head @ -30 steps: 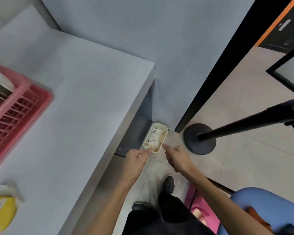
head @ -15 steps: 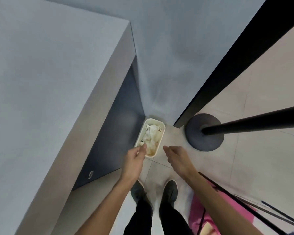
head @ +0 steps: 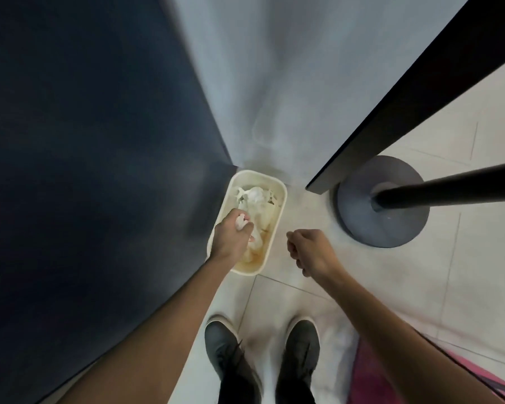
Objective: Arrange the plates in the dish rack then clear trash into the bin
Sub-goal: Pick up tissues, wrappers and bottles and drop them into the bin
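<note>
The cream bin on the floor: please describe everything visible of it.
The bin is small, cream, plastic-looking, a rounded rectangle without lid. It stands upright on the tiled floor, beside a dark panel, near the grey wall. Crumpled white paper lies inside. The left hand, gripping a white scrap, covers its left rim.

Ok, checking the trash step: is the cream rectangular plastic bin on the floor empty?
No, the cream rectangular plastic bin holds crumpled white paper, and the left hand grips another white scrap above it.
</note>
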Motion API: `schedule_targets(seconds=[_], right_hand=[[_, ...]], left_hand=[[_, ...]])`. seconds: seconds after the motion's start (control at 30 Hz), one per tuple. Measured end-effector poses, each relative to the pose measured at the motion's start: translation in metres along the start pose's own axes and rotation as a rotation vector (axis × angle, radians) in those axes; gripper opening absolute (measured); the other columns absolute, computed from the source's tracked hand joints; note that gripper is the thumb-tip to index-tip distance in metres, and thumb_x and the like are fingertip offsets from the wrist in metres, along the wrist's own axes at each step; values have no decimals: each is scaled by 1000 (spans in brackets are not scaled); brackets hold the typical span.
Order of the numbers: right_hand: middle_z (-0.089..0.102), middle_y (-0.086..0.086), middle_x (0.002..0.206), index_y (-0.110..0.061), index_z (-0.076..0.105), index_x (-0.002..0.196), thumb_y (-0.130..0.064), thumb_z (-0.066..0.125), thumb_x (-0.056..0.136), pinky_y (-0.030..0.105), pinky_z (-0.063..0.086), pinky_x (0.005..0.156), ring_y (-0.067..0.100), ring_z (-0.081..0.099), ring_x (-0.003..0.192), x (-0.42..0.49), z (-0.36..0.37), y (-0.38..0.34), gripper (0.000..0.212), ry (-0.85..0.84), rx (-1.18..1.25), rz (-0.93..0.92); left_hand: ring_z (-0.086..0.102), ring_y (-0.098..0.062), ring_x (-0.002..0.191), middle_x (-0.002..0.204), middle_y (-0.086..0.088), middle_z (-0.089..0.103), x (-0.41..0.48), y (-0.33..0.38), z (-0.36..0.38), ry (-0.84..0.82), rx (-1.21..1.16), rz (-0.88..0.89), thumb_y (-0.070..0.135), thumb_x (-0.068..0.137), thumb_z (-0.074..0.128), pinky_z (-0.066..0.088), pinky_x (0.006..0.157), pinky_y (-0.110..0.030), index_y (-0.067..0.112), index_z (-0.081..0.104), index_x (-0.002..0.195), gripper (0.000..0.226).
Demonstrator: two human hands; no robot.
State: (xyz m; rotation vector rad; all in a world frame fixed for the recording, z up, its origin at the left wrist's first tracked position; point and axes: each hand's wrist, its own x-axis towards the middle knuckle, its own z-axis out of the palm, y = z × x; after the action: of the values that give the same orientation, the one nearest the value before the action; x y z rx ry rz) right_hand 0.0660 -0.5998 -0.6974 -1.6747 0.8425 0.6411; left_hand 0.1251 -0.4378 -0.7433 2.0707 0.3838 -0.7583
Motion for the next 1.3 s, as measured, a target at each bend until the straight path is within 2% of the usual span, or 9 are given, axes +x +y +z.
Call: schedule_targets(seconds=[0.17,0.27,0.43,0.63,0.7,0.77,0.87,1.03,1.3], right_hand=[[44,-5,51,-14,47,54,-17,48,95,22,26,44,11,34,43,42,6,2,40,-13,-35,-59],[47,-4,55,-13,53,59,-19,49,95,22,29,47,11,38,46,56,9,3,37,-11,-74,-82],[61,4,78,-3,68,86,-19,53,94,24,41,54,15,54,66,70,20,-6,23,-11,-242,-122],[64,11,90,-5,60,88,-22,55,97,28,41,61,28,59,80,88,54,-16,20,-47,-387,-223],[62,10,105,-10,57,109,-26,59,96,26,41,68,24,56,87,91,64,-25,21,-51,-360,-252],[57,11,125,-11,42,136,-33,66,91,29,41,79,27,54,102,96,68,-35,56,-87,-354,-243],[44,13,145,-13,18,151,-44,71,84,36,42,94,34,48,126,94,68,-46,91,-144,-429,-200],[42,18,145,-11,24,150,-32,59,96,30,40,90,35,48,125,46,40,-63,68,-136,-541,-225],[60,10,125,-9,59,124,-22,54,98,27,44,84,26,59,107,-64,2,-99,29,-102,-518,-332]], left_hand=[[58,-21,115,137,1,52,35,-3,24,-189,45,-21,24,94,63,46,99,-34,28,44,143,52],[49,-23,132,149,-1,46,40,-11,23,-212,133,-29,21,95,62,43,108,-39,27,41,147,56],[70,-18,87,100,0,72,28,-28,8,-55,11,3,10,90,58,54,69,-28,20,67,104,19],[50,-11,58,62,1,55,19,-38,-11,128,-182,17,3,92,52,44,56,-24,12,67,87,18],[47,-9,56,59,4,53,16,-39,-15,155,-213,16,1,92,51,40,53,-19,14,66,84,21],[48,-9,55,60,3,54,9,-36,-17,163,-237,10,0,92,50,40,52,-18,15,65,83,23],[54,-13,60,74,-7,61,-8,-24,-21,140,-248,-59,0,92,52,39,46,-13,13,63,87,18],[60,-19,66,96,-15,69,-42,3,-32,61,-165,-90,2,89,55,37,42,-9,16,64,91,17],[62,-16,60,87,-8,69,-117,63,-73,103,-190,-49,5,91,54,37,44,-12,13,68,89,16]])
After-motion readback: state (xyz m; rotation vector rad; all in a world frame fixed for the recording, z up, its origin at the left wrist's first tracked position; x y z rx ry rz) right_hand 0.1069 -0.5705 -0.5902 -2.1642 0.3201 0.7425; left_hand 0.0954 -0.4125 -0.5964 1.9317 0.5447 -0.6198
